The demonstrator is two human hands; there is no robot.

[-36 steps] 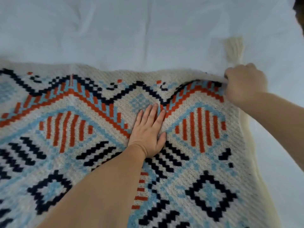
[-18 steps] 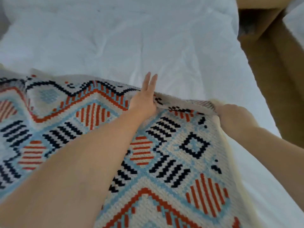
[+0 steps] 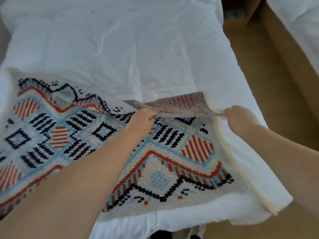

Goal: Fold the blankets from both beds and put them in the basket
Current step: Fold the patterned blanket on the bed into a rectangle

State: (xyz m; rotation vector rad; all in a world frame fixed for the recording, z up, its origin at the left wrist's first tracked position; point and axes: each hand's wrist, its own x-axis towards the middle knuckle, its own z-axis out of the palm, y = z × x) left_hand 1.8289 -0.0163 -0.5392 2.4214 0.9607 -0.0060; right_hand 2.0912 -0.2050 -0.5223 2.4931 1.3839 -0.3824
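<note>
i see my left hand and right hand, fingers pinching the blanket, its far edge raised above the white bed, underside showing.

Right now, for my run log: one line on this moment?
fold blanket | left hand, right hand grip far edge | edge lifted | bed

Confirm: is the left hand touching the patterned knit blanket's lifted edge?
Touching. The head view shows the left hand closed on the lifted edge of the patterned knit blanket.
</note>
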